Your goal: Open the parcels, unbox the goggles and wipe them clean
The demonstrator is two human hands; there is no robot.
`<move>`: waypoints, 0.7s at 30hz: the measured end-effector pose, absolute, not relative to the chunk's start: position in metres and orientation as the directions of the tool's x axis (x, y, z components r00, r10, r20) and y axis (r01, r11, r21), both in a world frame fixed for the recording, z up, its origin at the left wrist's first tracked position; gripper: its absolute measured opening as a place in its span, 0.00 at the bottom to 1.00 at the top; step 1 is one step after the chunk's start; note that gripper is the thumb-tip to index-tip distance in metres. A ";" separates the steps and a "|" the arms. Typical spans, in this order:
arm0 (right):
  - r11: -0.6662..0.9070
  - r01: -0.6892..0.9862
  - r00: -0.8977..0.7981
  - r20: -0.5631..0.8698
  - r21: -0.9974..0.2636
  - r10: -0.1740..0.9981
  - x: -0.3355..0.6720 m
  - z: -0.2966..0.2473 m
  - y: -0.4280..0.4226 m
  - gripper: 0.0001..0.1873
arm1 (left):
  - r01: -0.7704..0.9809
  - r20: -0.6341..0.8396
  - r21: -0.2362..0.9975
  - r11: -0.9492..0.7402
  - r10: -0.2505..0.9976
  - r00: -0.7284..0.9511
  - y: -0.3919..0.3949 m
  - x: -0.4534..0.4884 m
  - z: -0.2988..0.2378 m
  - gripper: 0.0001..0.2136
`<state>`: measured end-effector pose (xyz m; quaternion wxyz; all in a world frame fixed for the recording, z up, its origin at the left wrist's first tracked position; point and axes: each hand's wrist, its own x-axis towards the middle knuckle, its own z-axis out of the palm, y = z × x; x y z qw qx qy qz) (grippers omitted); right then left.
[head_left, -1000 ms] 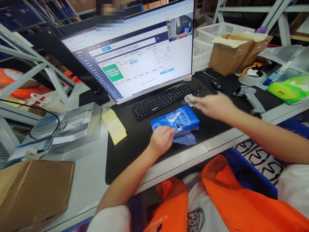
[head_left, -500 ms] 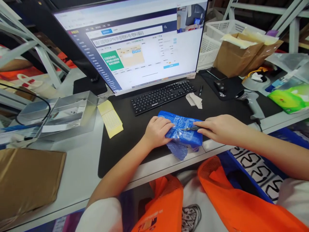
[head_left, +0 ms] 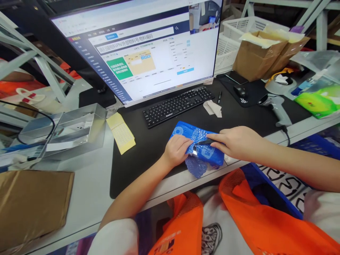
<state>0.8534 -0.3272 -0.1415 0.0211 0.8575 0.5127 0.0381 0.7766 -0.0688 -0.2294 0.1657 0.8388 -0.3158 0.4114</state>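
– Head view: where was the shiny blue, oblong, plastic-wrapped package (head_left: pixel 208 152)?
– On the pale-grey counter (head_left: pixel 87 187); the curled left hand (head_left: pixel 177 150) gripped its near side, the right hand (head_left: pixel 233 142) pinched a slim dark tool (head_left: pixel 204 142) against its top

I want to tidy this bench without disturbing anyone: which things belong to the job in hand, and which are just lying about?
In the job, judging by the hands:
blue package, with the left hand on it
slim dark tool, in the right hand

Apparently just lying about:
yellow papers
folded pale paper
pen
cardboard box
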 end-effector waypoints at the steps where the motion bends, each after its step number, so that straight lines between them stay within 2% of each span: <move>1: -0.461 0.885 0.461 0.023 0.067 0.887 0.856 -0.139 -0.324 0.24 | -0.672 0.795 0.027 -0.740 -0.392 0.463 -0.068 0.776 -0.231 0.14; 3: -0.479 0.875 0.482 -0.024 0.069 0.876 0.874 -0.131 -0.323 0.24 | -0.674 0.803 0.043 -0.737 -0.376 0.462 -0.068 0.775 -0.234 0.13; 4: -0.540 0.837 0.545 -0.039 0.092 0.838 0.889 -0.125 -0.327 0.24 | -0.677 0.813 0.047 -0.734 -0.366 0.454 -0.068 0.775 -0.236 0.13; 5: -0.622 0.773 0.631 -0.042 0.127 0.775 0.908 -0.119 -0.335 0.25 | -0.685 0.824 0.051 -0.727 -0.356 0.440 -0.069 0.774 -0.238 0.12; 6: -0.735 0.653 0.750 -0.020 0.181 0.661 0.928 -0.113 -0.345 0.27 | -0.692 0.836 0.062 -0.719 -0.342 0.430 -0.071 0.774 -0.239 0.10; 8: -0.893 0.407 0.905 0.047 0.192 0.423 0.962 -0.104 -0.369 0.33 | -0.694 0.848 0.121 -0.710 -0.290 0.444 -0.076 0.775 -0.240 0.09; 9: -0.906 0.395 0.911 0.065 0.152 0.408 0.971 -0.102 -0.380 0.34 | -0.684 0.844 0.163 -0.711 -0.258 0.470 -0.079 0.777 -0.240 0.08; 11: -0.881 0.472 0.877 0.084 0.029 0.472 0.969 -0.104 -0.396 0.32 | -0.642 0.820 0.243 -0.727 -0.199 0.536 -0.085 0.780 -0.237 0.08; 14: -0.706 0.703 0.711 0.088 -0.089 0.698 0.924 -0.118 -0.394 0.25 | -0.558 0.769 0.322 -0.765 -0.132 0.626 -0.092 0.785 -0.233 0.06; 17: -0.551 0.832 0.555 0.075 -0.063 0.829 0.878 -0.130 -0.375 0.24 | -0.491 0.733 0.392 -0.778 -0.058 0.677 -0.095 0.787 -0.229 0.05; 21: -0.531 0.847 0.531 -0.020 -0.018 0.847 0.863 -0.134 -0.356 0.24 | -0.472 0.719 0.447 -0.760 -0.009 0.695 -0.098 0.787 -0.223 0.06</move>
